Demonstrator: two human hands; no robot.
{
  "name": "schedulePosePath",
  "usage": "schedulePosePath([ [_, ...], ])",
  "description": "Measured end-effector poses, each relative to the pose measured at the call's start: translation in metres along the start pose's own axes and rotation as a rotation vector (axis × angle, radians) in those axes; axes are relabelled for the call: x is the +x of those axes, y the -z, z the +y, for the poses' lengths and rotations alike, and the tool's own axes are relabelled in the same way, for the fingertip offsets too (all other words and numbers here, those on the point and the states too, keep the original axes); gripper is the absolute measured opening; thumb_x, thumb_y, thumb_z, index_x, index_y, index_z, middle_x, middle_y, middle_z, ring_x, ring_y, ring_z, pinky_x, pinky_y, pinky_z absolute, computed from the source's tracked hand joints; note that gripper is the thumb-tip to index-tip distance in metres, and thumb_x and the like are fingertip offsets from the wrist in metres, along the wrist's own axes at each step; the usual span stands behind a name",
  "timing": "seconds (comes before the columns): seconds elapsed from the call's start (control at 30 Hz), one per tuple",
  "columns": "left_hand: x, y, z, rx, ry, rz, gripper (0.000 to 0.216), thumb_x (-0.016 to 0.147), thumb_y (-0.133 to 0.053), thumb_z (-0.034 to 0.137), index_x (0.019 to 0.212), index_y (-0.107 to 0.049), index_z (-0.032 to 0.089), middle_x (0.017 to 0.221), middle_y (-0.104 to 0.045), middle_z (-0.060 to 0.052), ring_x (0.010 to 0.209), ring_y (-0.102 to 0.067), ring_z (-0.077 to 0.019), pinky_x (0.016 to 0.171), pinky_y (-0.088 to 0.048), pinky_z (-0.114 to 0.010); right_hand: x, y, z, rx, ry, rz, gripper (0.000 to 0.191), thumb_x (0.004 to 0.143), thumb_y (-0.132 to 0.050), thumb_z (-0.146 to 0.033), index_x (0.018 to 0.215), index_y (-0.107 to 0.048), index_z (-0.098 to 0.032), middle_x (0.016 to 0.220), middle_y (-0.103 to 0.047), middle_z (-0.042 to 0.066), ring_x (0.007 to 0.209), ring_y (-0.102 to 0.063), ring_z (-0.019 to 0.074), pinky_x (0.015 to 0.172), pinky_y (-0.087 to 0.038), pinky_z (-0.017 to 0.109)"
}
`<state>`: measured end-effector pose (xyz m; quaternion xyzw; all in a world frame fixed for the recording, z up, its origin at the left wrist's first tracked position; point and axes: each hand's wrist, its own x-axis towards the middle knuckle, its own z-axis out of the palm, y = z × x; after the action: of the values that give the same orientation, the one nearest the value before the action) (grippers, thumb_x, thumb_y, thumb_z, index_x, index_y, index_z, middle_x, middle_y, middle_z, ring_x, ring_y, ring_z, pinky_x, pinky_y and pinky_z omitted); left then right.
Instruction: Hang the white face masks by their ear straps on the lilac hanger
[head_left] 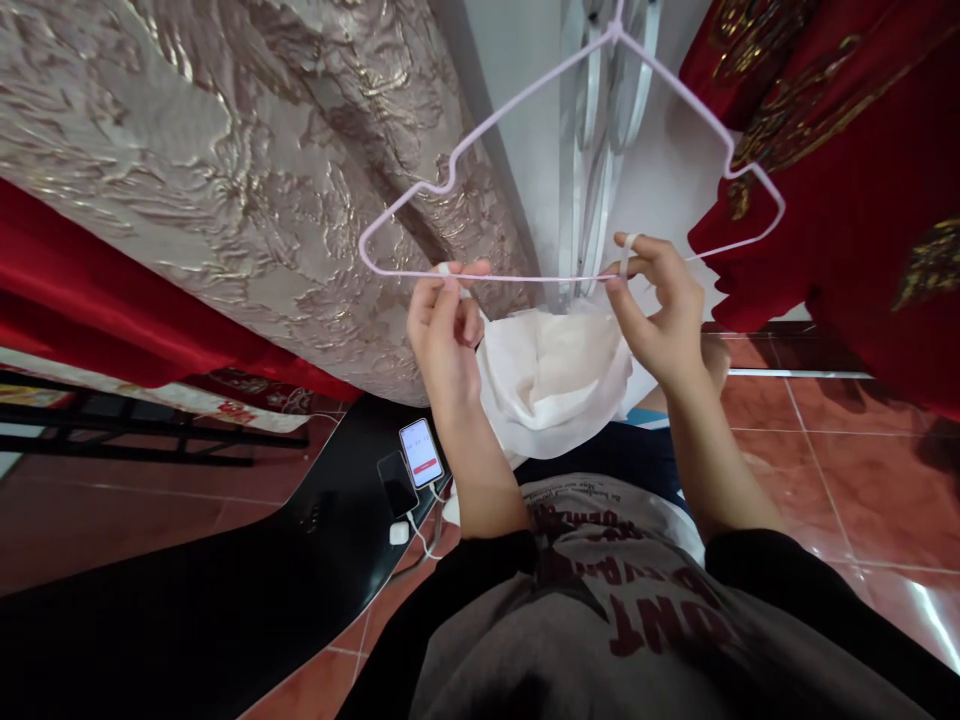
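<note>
Pink hanger (525,279) is up front, left hand (444,325) pinching it along the bottom, fingers curled, right hand (664,315) nipping it thumb-to-finger, other fingers half spread. Free stretch between them. Silvery curtain (262,180) behind the left end, red curtain (862,210) behind the right.

- Left hand (444,325): thumb and fingers pinch the lower bar of the thin, pale-lilac, triangular clothes hanger (536,279).
- Right hand (667,315): thumb and one finger grip that bar; another finger is raised above it.
- Both bare forearms (484,460) reach up from below the hanger.
</note>
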<state>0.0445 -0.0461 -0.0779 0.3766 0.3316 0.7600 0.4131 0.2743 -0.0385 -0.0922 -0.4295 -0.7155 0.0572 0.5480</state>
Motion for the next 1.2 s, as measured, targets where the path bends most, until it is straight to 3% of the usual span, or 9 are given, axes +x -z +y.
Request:
schedulePosePath([
  [0.13, 0.007, 0.019, 0.008, 0.071, -0.184, 0.238, 0.024, 0.085, -0.056, 0.002, 0.09, -0.074, 0.018, 0.101, -0.082, -0.005, 0.048, -0.035, -0.0044, 0.043, -0.013, -0.021, -0.008, 0.001, 0.01, 0.083, 0.003, 0.032, 0.039, 0.102, -0.059, -0.04, 0.14, -0.056, -0.035, 0.142, -0.069, 0.006, 0.118, -0.073, 0.0258, 0.116, -0.051, 0.059],
  [0.27, 0.021, 0.041, 0.014, 0.184, -0.408, 0.455, 0.04, 0.079, -0.05, -0.007, 0.088, -0.081, 0.017, 0.099, -0.083, -0.003, 0.056, -0.048, -0.0057, 0.043, -0.022, -0.02, -0.013, 0.01, 0.01, 0.083, -0.01, 0.028, 0.046, 0.103, -0.057, -0.046, 0.148, -0.048, -0.038, 0.135, -0.072, 0.004, 0.12, -0.072, 0.0257, 0.121, -0.047, 0.061],
  [0.33, 0.029, 0.046, 0.016, 0.173, -0.549, 0.444, 0.04, 0.077, -0.056, -0.009, 0.091, -0.083, 0.018, 0.1, -0.084, -0.001, 0.072, -0.065, -0.0079, 0.055, -0.042, -0.017, -0.013, 0.016, 0.007, 0.083, -0.006, 0.014, 0.049, 0.104, -0.055, -0.047, 0.151, -0.044, -0.038, 0.132, -0.074, 0.004, 0.116, -0.073, 0.0252, 0.119, -0.049, 0.06],
  [0.43, 0.039, 0.043, 0.019, 0.214, -0.638, 0.225, 0.035, 0.08, -0.07, -0.006, 0.098, -0.085, 0.02, 0.106, -0.085, -0.001, 0.104, -0.077, -0.0158, 0.096, -0.058, -0.029, -0.012, 0.021, 0.001, 0.069, 0.002, 0.005, 0.049, 0.105, -0.052, -0.044, 0.153, -0.044, -0.037, 0.135, -0.074, 0.006, 0.116, -0.073, 0.0266, 0.116, -0.051, 0.062],
  [0.53, 0.049, 0.032, 0.023, 0.337, -0.578, -0.02, 0.029, 0.085, -0.08, 0.003, 0.107, -0.085, 0.021, 0.109, -0.085, -0.003, 0.105, -0.079, -0.021, 0.103, -0.059, -0.038, -0.013, 0.021, -0.004, 0.041, 0.005, -0.001, 0.049, 0.105, -0.053, -0.042, 0.152, -0.043, -0.037, 0.133, -0.075, 0.006, 0.132, -0.066, 0.0289, 0.117, -0.05, 0.062],
  [0.77, 0.067, 0.001, 0.039, 0.526, -0.55, -0.398, 0.019, 0.091, -0.077, 0.005, 0.099, -0.086, 0.02, 0.09, -0.081, -0.001, 0.079, -0.07, -0.0128, 0.072, -0.052, -0.025, -0.019, 0.014, -0.004, 0.049, -0.057, 0.031, 0.047, 0.105, -0.051, -0.043, 0.151, -0.041, -0.036, 0.132, -0.074, 0.006, 0.121, -0.071, 0.0276, 0.125, -0.04, 0.067],
  [0.97, 0.066, -0.009, 0.028, 0.402, -0.434, -0.019, 0.038, 0.089, -0.046, -0.005, 0.066, -0.069, 0.015, 0.06, -0.061, 0.002, 0.048, -0.042, -0.0073, 0.047, -0.031, -0.023, -0.019, 0.016, -0.006, 0.055, -0.05, 0.024, 0.046, 0.105, -0.051, -0.04, 0.15, -0.042, -0.035, 0.123, -0.076, 0.006, 0.123, -0.07, 0.0286, 0.126, -0.038, 0.07],
  [1.1, 0.045, -0.005, 0.005, 0.126, -0.183, 0.247, 0.028, 0.099, -0.049, 0.009, 0.078, -0.065, 0.02, 0.058, -0.058, 0.003, 0.051, -0.054, -0.0096, 0.054, -0.046, -0.021, -0.019, 0.016, -0.007, 0.042, -0.036, 0.015, 0.048, 0.105, -0.052, -0.038, 0.151, -0.041, -0.035, 0.12, -0.077, 0.006, 0.127, -0.068, 0.0286, 0.125, -0.04, 0.069],
  [1.2, 0.023, -0.004, -0.014, 0.044, -0.04, 0.209, 0.015, 0.1, -0.061, 0.032, 0.09, -0.065, 0.022, 0.072, -0.07, 0.0, 0.066, -0.068, -0.0139, 0.068, -0.055, -0.026, -0.02, 0.013, -0.008, 0.016, -0.023, 0.002, 0.047, 0.105, -0.051, -0.04, 0.151, -0.04, -0.035, 0.121, -0.077, 0.007, 0.129, -0.068, 0.0289, 0.124, -0.042, 0.07],
])
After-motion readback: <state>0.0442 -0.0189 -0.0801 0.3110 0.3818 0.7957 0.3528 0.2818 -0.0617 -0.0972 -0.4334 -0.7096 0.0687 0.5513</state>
